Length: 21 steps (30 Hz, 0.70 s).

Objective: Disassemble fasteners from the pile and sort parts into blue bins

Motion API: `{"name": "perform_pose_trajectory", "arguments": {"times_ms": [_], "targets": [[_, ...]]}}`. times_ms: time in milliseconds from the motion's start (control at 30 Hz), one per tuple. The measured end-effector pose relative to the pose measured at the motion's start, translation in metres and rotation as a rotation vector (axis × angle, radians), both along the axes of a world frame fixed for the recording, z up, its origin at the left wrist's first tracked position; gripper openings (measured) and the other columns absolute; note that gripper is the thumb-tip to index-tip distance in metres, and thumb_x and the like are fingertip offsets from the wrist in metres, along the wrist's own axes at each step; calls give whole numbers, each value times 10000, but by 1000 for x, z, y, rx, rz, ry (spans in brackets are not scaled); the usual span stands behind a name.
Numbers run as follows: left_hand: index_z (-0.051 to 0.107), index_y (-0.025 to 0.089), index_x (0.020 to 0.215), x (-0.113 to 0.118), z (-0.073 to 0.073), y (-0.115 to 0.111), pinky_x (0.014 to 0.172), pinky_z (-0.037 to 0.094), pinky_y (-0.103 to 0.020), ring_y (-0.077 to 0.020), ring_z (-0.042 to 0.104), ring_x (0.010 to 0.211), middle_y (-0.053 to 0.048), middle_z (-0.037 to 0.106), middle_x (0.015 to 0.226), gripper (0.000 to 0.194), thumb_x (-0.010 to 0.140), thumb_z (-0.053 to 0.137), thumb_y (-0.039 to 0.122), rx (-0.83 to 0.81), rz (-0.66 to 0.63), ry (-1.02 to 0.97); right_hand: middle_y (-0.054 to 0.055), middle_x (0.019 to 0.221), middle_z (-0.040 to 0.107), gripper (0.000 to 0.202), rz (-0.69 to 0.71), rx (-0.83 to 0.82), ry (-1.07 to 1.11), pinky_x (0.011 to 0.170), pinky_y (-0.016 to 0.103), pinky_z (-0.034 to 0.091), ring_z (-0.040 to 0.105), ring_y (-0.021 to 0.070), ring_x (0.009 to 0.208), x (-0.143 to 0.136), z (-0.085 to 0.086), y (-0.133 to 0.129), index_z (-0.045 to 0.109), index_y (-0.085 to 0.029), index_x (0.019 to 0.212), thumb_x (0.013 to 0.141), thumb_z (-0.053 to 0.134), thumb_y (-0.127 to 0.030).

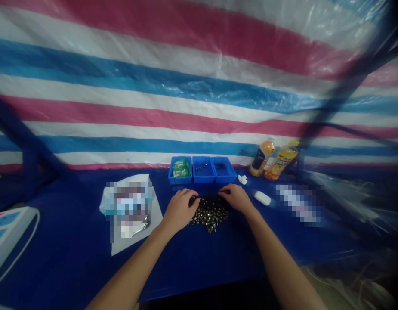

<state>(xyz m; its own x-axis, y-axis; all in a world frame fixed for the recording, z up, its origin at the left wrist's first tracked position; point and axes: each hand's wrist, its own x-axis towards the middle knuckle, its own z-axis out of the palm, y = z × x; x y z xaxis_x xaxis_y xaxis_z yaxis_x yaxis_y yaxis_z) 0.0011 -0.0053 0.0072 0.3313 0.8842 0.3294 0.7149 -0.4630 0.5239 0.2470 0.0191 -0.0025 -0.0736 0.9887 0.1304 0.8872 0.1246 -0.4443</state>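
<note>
A pile of small metal pieces that look like screws (210,215) lies on the blue table, silvery at the front and with black pieces (209,202) at the back. At its left edge is my left hand (182,206), thumb and fingers curled toward each other by the black pieces. Across from it, my right hand (238,198) reaches the back right of the pile with its fingertips brought together. Anything between the fingertips of either hand is too small to make out. Beyond the hands stand a middle blue bin (203,176) with a few small pieces and a right blue bin (225,177) with dark ones.
The left blue bin (180,181) holds green packets. Two drink bottles (262,157) stand at the back right, near a crumpled tissue (242,179) and a white oval case (262,198). On the left lie a white sheet (155,215) with a blurred-out package and a power strip (11,232).
</note>
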Motion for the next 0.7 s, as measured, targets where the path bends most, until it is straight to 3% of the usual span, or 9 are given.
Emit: {"name": "perform_pose_trajectory", "arguments": {"times_ms": [367,700], "targets": [[647,247,1013,1,-1,0,873,453,-359,-226,576,976,-23,657,988,174,909,514,288,-6,-6,-12,34,924,664,141,65,101,-76,678,286,405,623,198,845,-4,0,-13,690,-253,850,880,563,-307],[652,247,1003,1,1,-1,863,454,-364,-227,584,969,-24,665,987,173,908,514,291,2,-8,-4,67,1021,685,232,66,226,275,869,336,447,627,204,950,3,-11,-2,652,-211,1051,902,478,-243]]}}
